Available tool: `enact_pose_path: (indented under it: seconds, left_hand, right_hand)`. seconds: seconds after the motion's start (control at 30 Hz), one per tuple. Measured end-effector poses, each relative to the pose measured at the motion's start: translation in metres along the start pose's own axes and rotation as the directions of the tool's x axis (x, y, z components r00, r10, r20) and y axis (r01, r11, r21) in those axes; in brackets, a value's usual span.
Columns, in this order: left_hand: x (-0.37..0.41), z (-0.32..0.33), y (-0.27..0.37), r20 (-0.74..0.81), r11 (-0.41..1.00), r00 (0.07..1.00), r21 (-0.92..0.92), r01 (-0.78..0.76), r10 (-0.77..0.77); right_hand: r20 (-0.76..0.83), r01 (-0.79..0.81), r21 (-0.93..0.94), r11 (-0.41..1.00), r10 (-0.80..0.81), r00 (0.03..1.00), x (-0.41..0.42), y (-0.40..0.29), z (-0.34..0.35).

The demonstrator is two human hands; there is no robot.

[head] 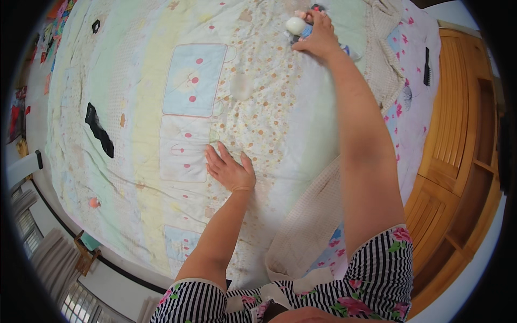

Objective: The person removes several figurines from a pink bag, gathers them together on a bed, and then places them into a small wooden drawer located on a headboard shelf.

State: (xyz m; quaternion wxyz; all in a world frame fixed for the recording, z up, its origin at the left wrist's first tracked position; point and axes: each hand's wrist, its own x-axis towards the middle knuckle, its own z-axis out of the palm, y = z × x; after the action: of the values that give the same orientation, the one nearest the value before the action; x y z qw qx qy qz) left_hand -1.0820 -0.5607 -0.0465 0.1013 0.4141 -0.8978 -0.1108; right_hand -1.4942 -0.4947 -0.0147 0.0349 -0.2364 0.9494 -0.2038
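My left hand (231, 168) rests palm down on a pastel patchwork quilt (258, 129), fingers spread, holding nothing. At the far side, my right arm is stretched out. My right hand (322, 37) curls its thumb and fingers around a cluster of small items. Among them is a glossy white rounded piece (295, 25) with light blue material (307, 31) beside it. A dark item with a red spot (318, 7) shows just beyond the fingertips. Blue and clear pieces (350, 51) lie by the wrist. My fingers partly cover the cluster, so its exact kinds are unclear.
On the quilt's left lie a black sock-like cloth (99, 130), a small black ring-shaped item (95, 26) and an orange-red ball-like item (94, 202). A beige waffle blanket (309, 220) is bunched nearby. Right are a black comb (427, 68) and wooden furniture (444, 117).
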Motion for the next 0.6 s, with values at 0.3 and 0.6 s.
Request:
enact_pose_path:
  seconds: [0.3, 0.6]
  left_hand:
    - [0.000, -0.003, -0.001, -0.002, 1.000, 1.000, -0.009, -0.009, 0.009]
    - [-0.004, -0.003, 0.001, 0.013, 1.000, 1.000, -0.009, -0.019, 0.019]
  right_hand:
    - [0.272, 0.000, -0.245, 0.970, 0.068, 0.960, 0.028, -0.025, -0.036]
    - [0.183, 0.039, -0.088, 0.995, -0.023, 0.983, 0.045, 0.014, -0.003]
